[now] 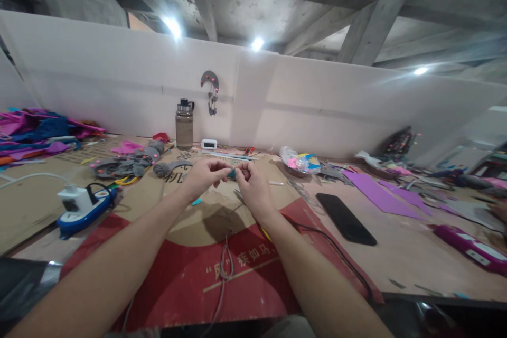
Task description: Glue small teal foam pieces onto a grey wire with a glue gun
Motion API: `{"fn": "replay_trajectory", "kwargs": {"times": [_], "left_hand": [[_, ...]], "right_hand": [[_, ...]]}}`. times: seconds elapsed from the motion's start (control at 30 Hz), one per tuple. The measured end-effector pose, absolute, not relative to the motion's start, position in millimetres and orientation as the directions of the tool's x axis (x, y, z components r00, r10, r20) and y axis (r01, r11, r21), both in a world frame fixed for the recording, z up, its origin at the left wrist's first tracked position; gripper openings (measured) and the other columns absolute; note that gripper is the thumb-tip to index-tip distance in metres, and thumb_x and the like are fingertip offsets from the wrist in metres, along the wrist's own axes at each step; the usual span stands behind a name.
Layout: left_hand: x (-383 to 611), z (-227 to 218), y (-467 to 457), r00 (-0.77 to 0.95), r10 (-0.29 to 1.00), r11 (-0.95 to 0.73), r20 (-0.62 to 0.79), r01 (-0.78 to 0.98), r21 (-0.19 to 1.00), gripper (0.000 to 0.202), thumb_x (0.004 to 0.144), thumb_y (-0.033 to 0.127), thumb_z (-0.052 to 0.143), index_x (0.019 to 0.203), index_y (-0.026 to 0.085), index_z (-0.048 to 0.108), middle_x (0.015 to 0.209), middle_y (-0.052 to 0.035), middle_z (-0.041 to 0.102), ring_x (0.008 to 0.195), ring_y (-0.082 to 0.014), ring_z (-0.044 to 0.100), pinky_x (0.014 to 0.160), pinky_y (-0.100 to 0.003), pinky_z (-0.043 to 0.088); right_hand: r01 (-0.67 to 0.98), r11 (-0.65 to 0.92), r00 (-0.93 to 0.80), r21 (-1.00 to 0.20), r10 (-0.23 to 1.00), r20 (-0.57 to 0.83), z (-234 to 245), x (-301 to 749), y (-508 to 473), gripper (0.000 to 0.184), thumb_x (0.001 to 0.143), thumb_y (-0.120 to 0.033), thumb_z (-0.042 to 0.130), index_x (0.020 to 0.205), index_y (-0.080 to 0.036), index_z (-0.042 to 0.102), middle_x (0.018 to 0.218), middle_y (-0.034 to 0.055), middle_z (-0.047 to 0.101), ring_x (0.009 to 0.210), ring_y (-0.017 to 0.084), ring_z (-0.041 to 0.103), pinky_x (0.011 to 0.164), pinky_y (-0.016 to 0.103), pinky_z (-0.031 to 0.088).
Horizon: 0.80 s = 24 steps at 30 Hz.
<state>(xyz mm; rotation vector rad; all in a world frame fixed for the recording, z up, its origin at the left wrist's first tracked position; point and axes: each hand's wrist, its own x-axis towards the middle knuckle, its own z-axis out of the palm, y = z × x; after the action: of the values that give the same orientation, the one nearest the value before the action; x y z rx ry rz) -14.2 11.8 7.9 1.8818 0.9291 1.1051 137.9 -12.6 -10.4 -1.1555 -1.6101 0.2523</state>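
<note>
Both my arms reach forward over a red and brown cardboard sheet (190, 274) on the table. My left hand (204, 175) and my right hand (252, 184) meet above it, fingers pinched together on a small teal piece (232, 173) held between them. A thin grey cord (225, 259) hangs down from near my hands across the cardboard. A tiny teal scrap (197, 201) lies on the cardboard just below my left hand.
A blue and white glue gun (81, 206) sits left with a white cable. Grey felt pieces (127, 165), a water bottle (184, 125) and a small clock (208, 143) stand behind. A black phone (345, 218), purple sheets (376, 193) and a magenta tool (471, 247) lie right.
</note>
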Motion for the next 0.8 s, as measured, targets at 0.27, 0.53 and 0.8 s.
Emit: {"fn": "replay_trajectory", "kwargs": {"times": [0.27, 0.53, 0.8], "left_hand": [[-10.5, 7.6, 9.1, 0.326, 0.872, -0.457, 0.366, 0.273, 0.846, 0.025, 0.073, 0.038, 0.055, 0.076, 0.014, 0.064, 0.053, 0.0017, 0.052, 0.047, -0.0084, 0.042, 0.045, -0.02, 0.032], [-9.4, 9.8, 6.3, 0.294, 0.838, -0.541, 0.459, 0.339, 0.77, 0.021, 0.071, 0.034, 0.055, 0.071, 0.015, 0.064, 0.059, 0.0003, 0.056, 0.054, -0.0098, 0.046, 0.051, -0.021, 0.036], [-15.0, 5.4, 17.8, 0.429, 0.834, -0.433, 0.348, 0.116, 0.894, 0.03, 0.07, 0.032, 0.057, 0.093, 0.015, 0.066, 0.064, -0.0004, 0.058, 0.055, -0.01, 0.047, 0.053, -0.022, 0.038]], "right_hand": [[0.558, 0.486, 0.045, -0.673, 0.792, 0.609, -11.4, 136.0, -11.6, 0.015, 0.078, -0.03, 0.047, 0.077, -0.019, 0.056, 0.06, -0.0018, 0.05, 0.057, 0.012, 0.044, 0.056, 0.024, 0.033], [0.464, 0.481, 0.056, -0.744, 0.822, 0.566, -16.3, 134.6, -6.8, 0.017, 0.076, -0.032, 0.047, 0.076, -0.018, 0.057, 0.057, -0.0024, 0.051, 0.052, 0.011, 0.043, 0.051, 0.023, 0.033], [0.414, 0.466, 0.083, -0.782, 0.836, 0.543, -16.2, 140.1, -4.8, 0.019, 0.076, -0.035, 0.047, 0.078, -0.018, 0.055, 0.058, -0.0029, 0.051, 0.052, 0.011, 0.042, 0.051, 0.023, 0.032]]}}
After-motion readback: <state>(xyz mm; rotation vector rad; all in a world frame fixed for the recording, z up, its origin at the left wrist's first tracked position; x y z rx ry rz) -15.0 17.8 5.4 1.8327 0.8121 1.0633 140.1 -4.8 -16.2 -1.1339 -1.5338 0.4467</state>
